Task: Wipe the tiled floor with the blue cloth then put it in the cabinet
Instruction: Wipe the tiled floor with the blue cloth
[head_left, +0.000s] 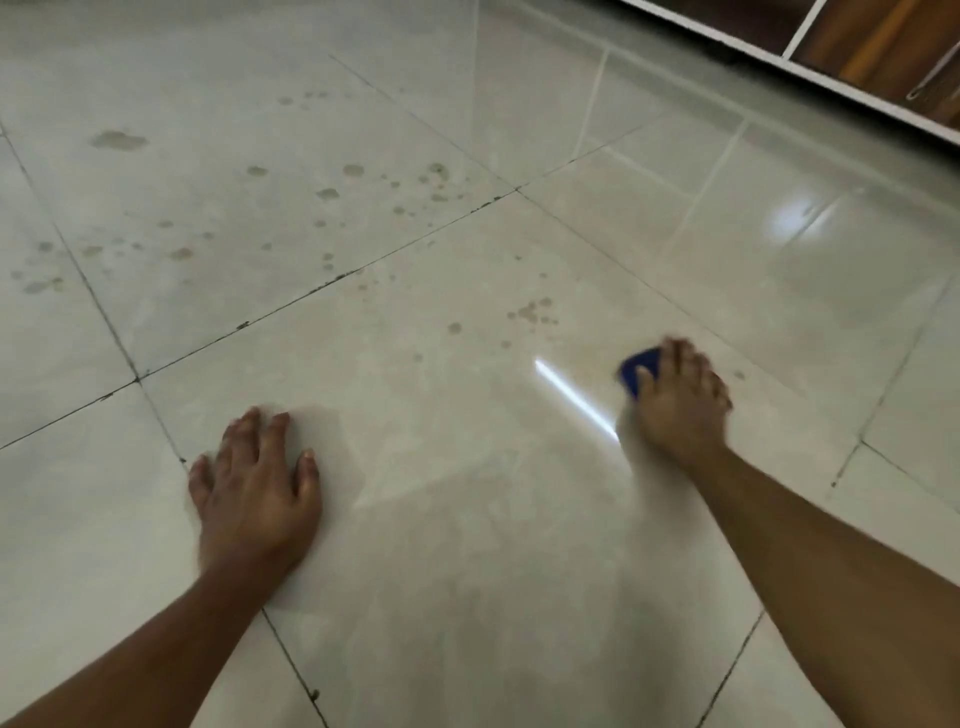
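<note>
The tiled floor (441, 467) is pale, glossy and fills the view. My right hand (680, 397) presses down on the blue cloth (638, 367), of which only a small corner shows beyond my fingers; the hand is slightly blurred. My left hand (257, 480) lies flat on the floor with fingers spread and nothing in it. The cabinet (852, 57) with white frame and wooden interior sits at the top right, its lower compartments open to view.
Dirty spots and dried splashes (343, 197) are scattered over the far-left tile, and a smaller cluster (530, 312) lies just beyond the cloth. Dark grout lines cross the floor. A bright light reflection (571, 397) streaks beside my right hand.
</note>
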